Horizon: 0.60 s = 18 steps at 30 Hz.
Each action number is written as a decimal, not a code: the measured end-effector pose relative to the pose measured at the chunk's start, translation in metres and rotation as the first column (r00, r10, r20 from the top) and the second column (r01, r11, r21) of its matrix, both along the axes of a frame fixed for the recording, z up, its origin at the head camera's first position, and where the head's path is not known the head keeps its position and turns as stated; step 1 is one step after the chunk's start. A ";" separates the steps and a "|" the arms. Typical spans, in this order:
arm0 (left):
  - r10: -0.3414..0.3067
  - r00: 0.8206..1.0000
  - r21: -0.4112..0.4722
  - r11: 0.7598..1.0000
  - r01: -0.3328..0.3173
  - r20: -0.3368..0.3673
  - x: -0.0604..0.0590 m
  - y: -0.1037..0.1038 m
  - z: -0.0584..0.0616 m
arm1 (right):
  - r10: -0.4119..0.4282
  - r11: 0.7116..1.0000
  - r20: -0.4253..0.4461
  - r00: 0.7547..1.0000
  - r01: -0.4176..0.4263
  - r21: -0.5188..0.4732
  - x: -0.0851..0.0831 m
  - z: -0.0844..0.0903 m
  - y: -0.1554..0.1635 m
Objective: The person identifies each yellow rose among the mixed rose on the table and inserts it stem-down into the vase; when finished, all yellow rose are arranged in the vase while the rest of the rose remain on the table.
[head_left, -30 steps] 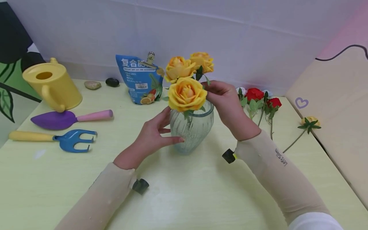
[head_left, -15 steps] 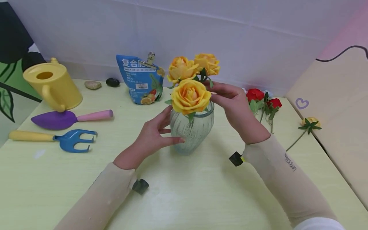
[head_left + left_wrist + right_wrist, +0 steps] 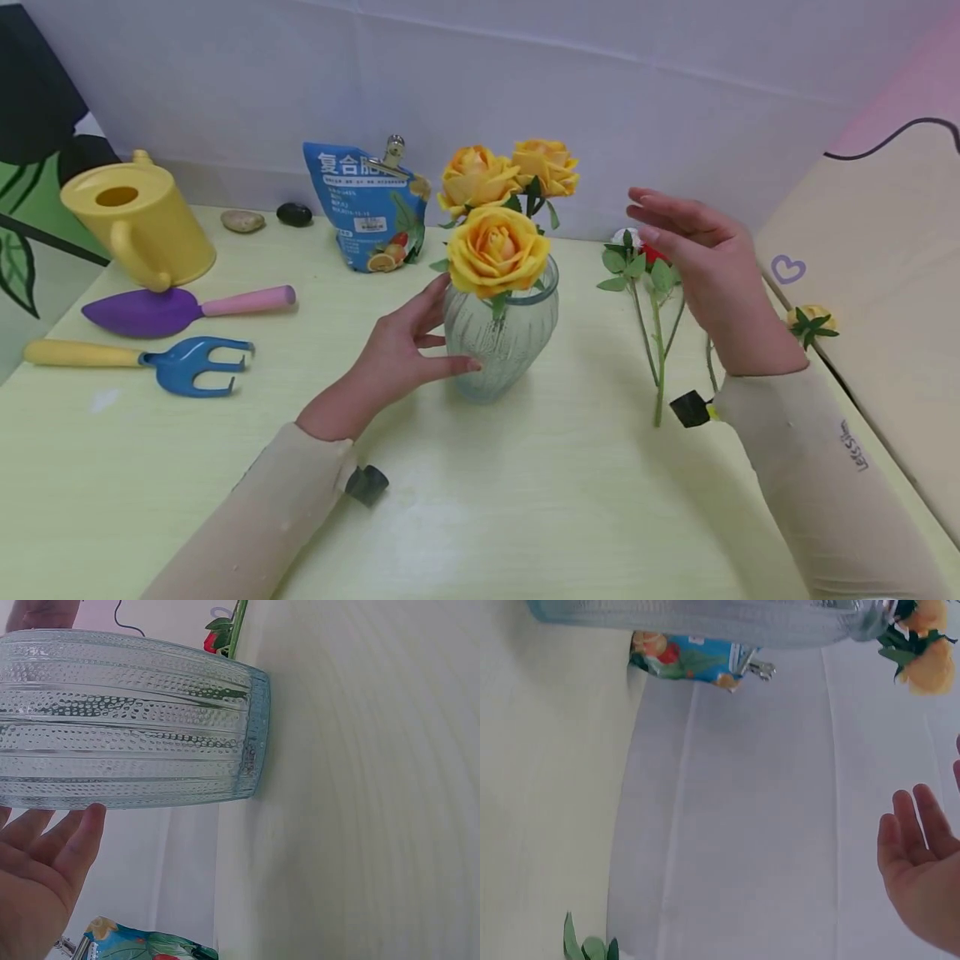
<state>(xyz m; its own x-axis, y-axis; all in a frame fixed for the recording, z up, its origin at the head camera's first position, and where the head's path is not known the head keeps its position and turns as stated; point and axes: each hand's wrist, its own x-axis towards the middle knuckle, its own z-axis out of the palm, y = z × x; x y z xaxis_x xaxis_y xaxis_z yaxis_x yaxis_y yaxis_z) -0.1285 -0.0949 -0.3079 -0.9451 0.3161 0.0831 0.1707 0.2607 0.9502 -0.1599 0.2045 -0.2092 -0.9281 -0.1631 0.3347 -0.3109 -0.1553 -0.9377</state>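
Observation:
A ribbed clear glass vase (image 3: pixel 502 354) stands upright on the table, bearing three yellow roses (image 3: pixel 498 250) with green leaves. My left hand (image 3: pixel 393 358) holds the vase from its left side, thumb across the front and fingers behind. In the left wrist view, the fingertips (image 3: pixel 91 817) press against the glass. Off to the right of the vase, my right hand (image 3: pixel 716 275) is raised in the air with its fingers extended and nothing in them. It partly covers the red and white roses (image 3: pixel 622 239) lying behind it.
A lone yellow rose (image 3: pixel 812 323) lies at the table's right edge. Behind the vase stands a blue clipped pouch (image 3: pixel 367 208). At left are a yellow watering can (image 3: pixel 150 225), purple trowel (image 3: pixel 142 313), blue hand fork (image 3: pixel 187 367) and two stones (image 3: pixel 294 215).
My right hand has let go of the yellow roses and moved right, away from the vase. The roses shifted slightly right. My left hand has stayed on the vase.

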 end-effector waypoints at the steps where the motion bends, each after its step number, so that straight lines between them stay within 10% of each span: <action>1: -0.001 1.000 0.002 1.000 0.001 -0.001 0.000 0.000 0.000 | -0.014 1.000 0.009 1.000 0.014 -0.016 0.000 0.001 0.007; 12: -0.003 1.000 0.001 1.000 0.003 -0.015 -0.001 0.000 0.000 | -0.189 0.968 0.167 0.968 0.212 -0.132 0.001 -0.008 0.088; 18: -0.007 1.000 0.000 1.000 0.007 -0.013 -0.001 0.000 0.000 | -0.325 0.920 0.344 0.881 0.379 -0.102 -0.006 -0.030 0.136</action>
<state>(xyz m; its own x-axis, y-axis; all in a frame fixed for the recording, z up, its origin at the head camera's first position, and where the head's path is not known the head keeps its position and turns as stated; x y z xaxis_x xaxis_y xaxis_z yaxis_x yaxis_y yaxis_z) -0.1298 -0.0952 -0.3078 -0.9418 0.3223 0.0954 0.1849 0.2596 0.9478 -0.1657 0.3403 -0.2397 -0.9743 0.2250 0.0098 -0.0671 -0.2487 -0.9663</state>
